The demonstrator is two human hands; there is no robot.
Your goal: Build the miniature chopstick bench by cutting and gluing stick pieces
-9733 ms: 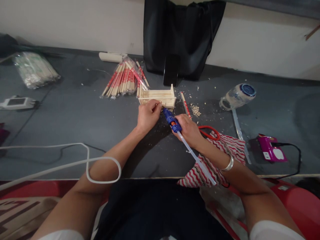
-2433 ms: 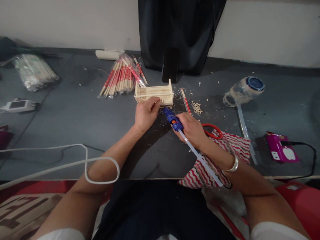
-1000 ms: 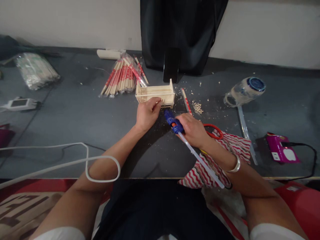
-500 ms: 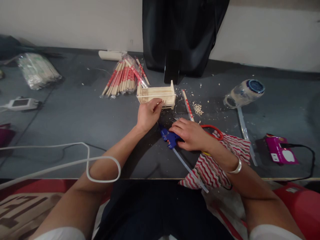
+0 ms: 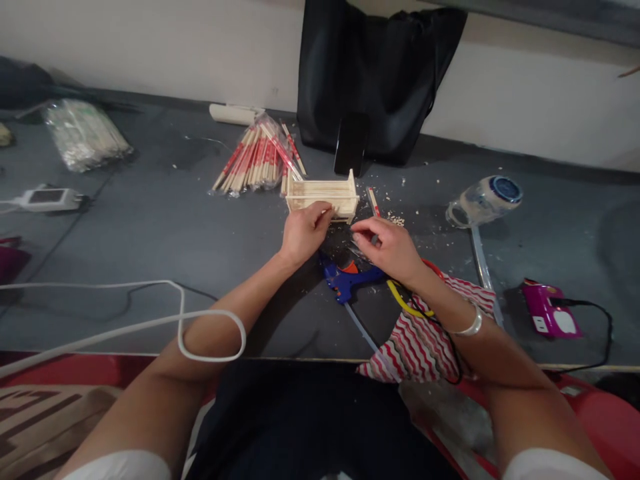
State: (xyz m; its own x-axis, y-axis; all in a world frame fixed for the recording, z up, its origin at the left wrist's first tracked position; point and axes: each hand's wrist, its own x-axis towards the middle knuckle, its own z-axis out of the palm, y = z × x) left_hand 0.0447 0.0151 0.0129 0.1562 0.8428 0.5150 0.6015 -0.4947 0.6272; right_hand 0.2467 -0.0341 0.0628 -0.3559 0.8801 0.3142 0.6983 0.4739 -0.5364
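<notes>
The left hand is reaching to the near side of the small wooden crate, with thumb and fingertips pinched together on the crate's near rail and the other fingers curled in. The crate is sitting upright on the grey table, at the far middle, just in front of a dark phone that is leaning against a black bag.

The right hand is hovering just right of the left one, close to the crate's near right corner. Its fingers are bending in narrowly, with thumb and forefinger nearly meeting; whether they are gripping anything cannot be told.

A blue glue gun is lying on the table just on the near side of the right hand, out of its grip, with a clear glue stick sticking out toward the near edge. A yellow cord is curving beside the right wrist over a red-and-white striped cloth.

A bundle of red-tipped chopsticks is lying left of the crate. A glass jar is lying on its side, far right.
</notes>
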